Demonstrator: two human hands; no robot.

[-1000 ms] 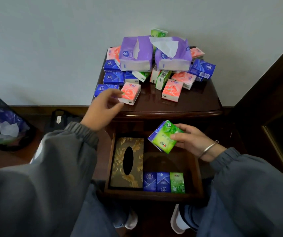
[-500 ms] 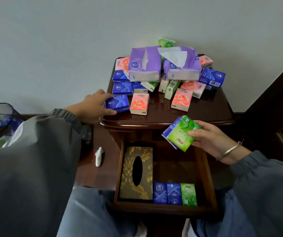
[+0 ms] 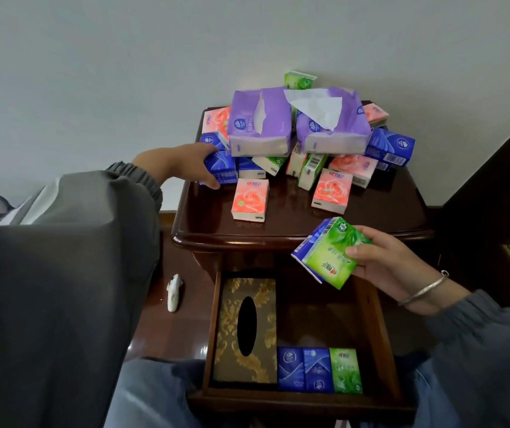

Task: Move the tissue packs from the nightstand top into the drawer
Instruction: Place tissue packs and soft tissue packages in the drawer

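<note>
A heap of small tissue packs covers the back of the dark wooden nightstand top [image 3: 380,216], with two large purple tissue bags [image 3: 259,125] on it. My left hand [image 3: 182,163] grips a blue pack [image 3: 221,168] at the heap's left edge. My right hand [image 3: 383,257] holds a green pack [image 3: 332,253] stacked on a blue one, above the open drawer [image 3: 374,319] at its right side. Two blue packs [image 3: 304,369] and a green pack [image 3: 344,370] stand in a row at the drawer's front.
A gold-patterned tissue box [image 3: 246,330] fills the drawer's left half. Two pink packs [image 3: 250,200] lie loose in front of the heap. A small white object [image 3: 174,291] lies on the low wooden surface left of the nightstand. The wall rises right behind the heap.
My left hand has moved from the front blue pack up to the blue packs at the heap's left edge. My right hand keeps its packs over the drawer, barely shifted.
</note>
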